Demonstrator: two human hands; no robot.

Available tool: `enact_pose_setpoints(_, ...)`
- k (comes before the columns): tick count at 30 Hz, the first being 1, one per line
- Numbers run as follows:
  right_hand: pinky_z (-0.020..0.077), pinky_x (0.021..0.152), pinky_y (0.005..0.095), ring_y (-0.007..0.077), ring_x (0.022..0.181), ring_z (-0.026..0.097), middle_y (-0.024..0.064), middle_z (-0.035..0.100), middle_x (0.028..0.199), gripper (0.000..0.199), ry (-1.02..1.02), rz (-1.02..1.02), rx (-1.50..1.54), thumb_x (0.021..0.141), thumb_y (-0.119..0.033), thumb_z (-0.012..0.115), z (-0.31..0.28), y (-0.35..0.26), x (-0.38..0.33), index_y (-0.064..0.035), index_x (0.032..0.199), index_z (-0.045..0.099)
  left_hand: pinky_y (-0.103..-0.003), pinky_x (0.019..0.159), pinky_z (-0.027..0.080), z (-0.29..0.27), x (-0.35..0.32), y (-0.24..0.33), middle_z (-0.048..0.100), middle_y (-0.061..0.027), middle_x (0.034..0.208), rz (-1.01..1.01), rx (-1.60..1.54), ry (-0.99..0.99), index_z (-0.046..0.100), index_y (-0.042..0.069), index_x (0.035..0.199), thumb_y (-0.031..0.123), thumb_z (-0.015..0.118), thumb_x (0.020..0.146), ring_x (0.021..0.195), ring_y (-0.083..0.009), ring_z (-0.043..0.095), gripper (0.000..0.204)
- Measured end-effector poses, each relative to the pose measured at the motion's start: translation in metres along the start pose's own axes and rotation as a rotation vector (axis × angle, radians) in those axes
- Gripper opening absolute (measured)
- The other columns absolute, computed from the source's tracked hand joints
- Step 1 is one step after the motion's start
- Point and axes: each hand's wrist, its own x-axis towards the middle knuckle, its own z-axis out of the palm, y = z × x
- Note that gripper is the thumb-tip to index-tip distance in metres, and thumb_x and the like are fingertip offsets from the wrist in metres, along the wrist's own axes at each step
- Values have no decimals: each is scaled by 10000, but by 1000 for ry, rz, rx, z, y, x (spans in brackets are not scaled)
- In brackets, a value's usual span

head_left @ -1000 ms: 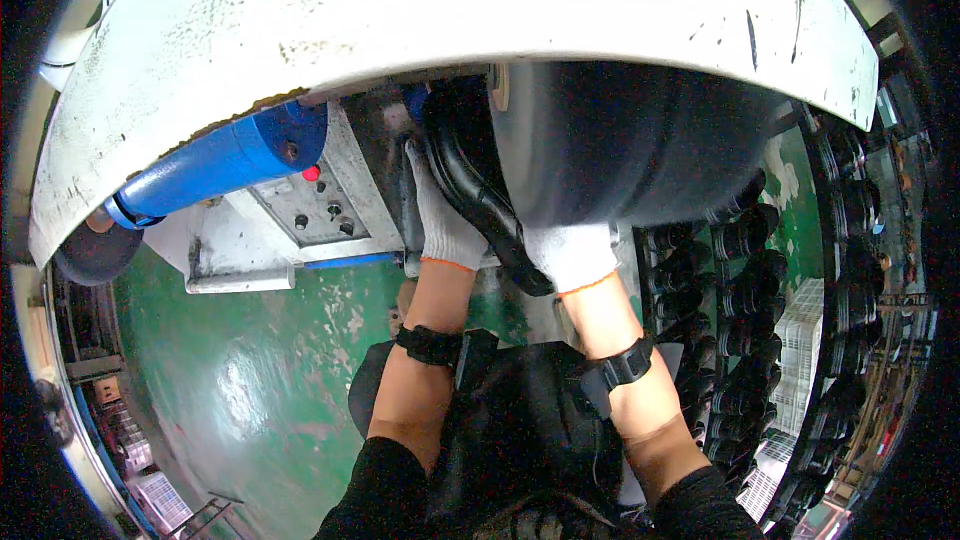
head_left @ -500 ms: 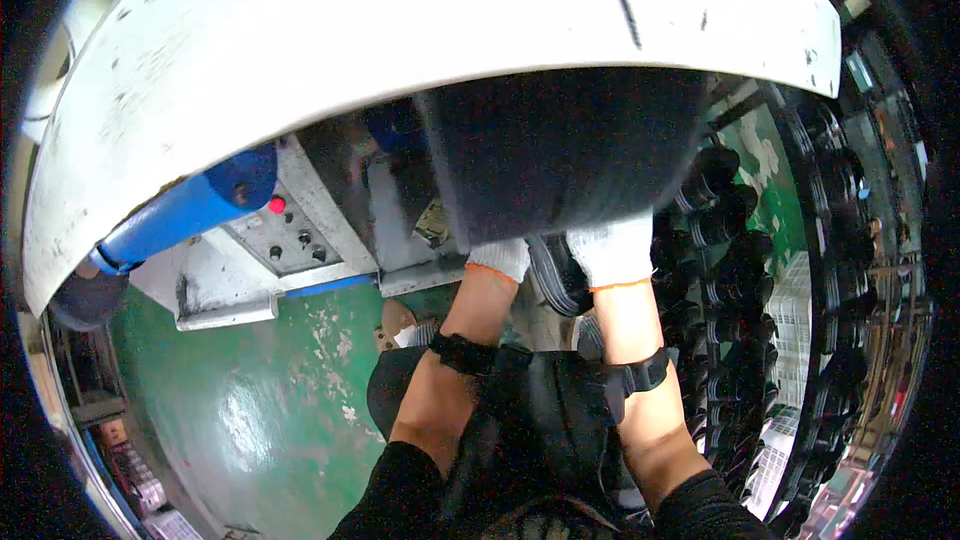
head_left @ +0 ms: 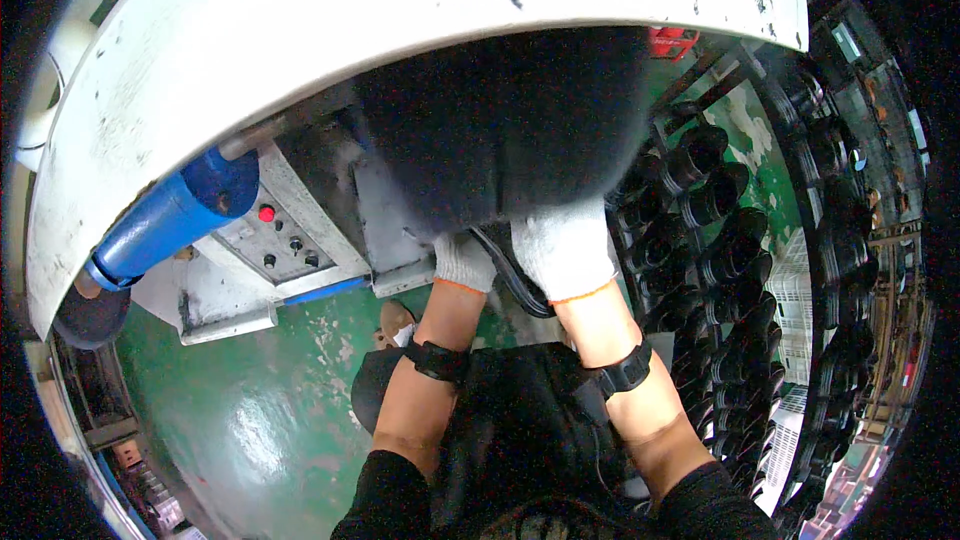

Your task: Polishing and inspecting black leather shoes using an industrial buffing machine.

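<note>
My left hand (head_left: 463, 262) and my right hand (head_left: 563, 248), both in white knit gloves with orange cuffs, are closed on a black shoe (head_left: 522, 285) between them. Only the ridged sole edge and one end of the shoe show. Its other end and my fingertips are hidden beneath a large, dark, blurred roller (head_left: 505, 130). That roller sits under the white hood (head_left: 400, 0) of a machine. My gloves are right at the roller's near edge.
A panel (head_left: 285, 240) with a red button and black knobs faces me on the left, beside a blue cylinder (head_left: 180, 210). On the right stands a rack (head_left: 810, 290) with rows of black shoes. White crates (head_left: 790, 310) stand near it, above a green floor (head_left: 230, 390).
My hands and the shoe have shifted left in the picture, and the shoe's visible end now slants down to the right. The machine has also shifted in view.
</note>
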Motion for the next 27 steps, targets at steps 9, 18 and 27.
enact_pose_setpoints(9, 334, 1087, 366, 238, 1160, 546, 106, 583, 1308, 488, -47, 891, 2499, 994, -436, 403, -29, -49, -40, -38, 1213, 580, -431, 1043, 439, 57, -23, -19, 541, -177, 1336, -131, 344, 239, 451, 42, 1381, 623, 351, 954, 1187, -335, 556, 728)
enact_pose_setpoints(18, 442, 1021, 354, 236, 1165, 578, 119, 597, 1284, 370, 158, 980, 2052, 1006, -190, 496, -101, -105, -103, -27, 1338, 479, -539, 968, 469, 73, -82, -44, 512, -267, 1332, -368, 376, 243, 407, 52, 1414, 776, 261, 867, 1142, -438, 556, 919)
enact_pose_setpoints(27, 419, 957, 465, 268, 800, 584, 65, 587, 782, 205, -228, -203, -22, 812, -215, 692, -299, -53, -206, -120, 987, 643, -499, 888, 538, 213, -125, -161, 620, -201, 1194, -499, 341, 51, 492, 65, 1317, 767, 374, 850, 1028, -370, 630, 852)
